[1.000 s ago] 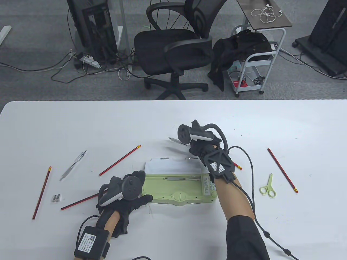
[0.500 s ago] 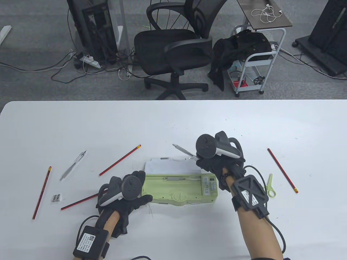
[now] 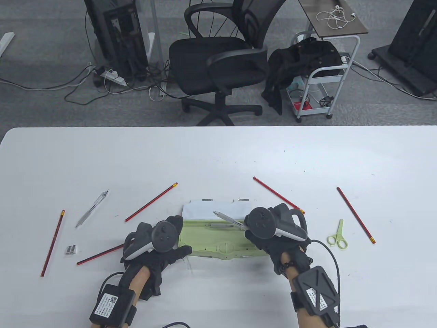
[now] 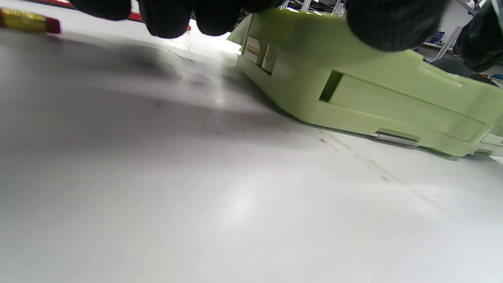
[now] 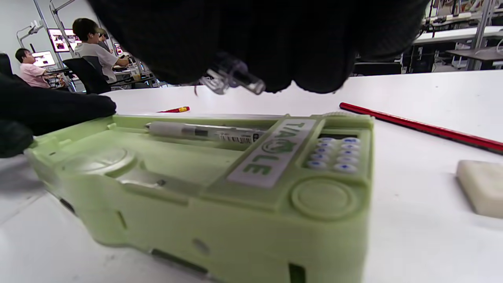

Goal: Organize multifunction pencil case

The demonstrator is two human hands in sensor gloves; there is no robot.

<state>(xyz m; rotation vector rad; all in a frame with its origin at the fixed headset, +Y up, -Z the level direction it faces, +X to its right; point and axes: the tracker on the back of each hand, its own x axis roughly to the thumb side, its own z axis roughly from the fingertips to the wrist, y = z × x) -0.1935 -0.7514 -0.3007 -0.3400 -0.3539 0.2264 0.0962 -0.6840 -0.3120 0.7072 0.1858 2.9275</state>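
Showing eraser (image 5: pixel 481 186) beside case (image 5: pixel 220 184), right wrist only

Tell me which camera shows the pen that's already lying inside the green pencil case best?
The right wrist view: the pen already in the case lies close and sharp in the pencil case, its label visible. The table view shows only a small grey sliver, partly under the pen the right hand holds. The left wrist view hides it behind the case wall.
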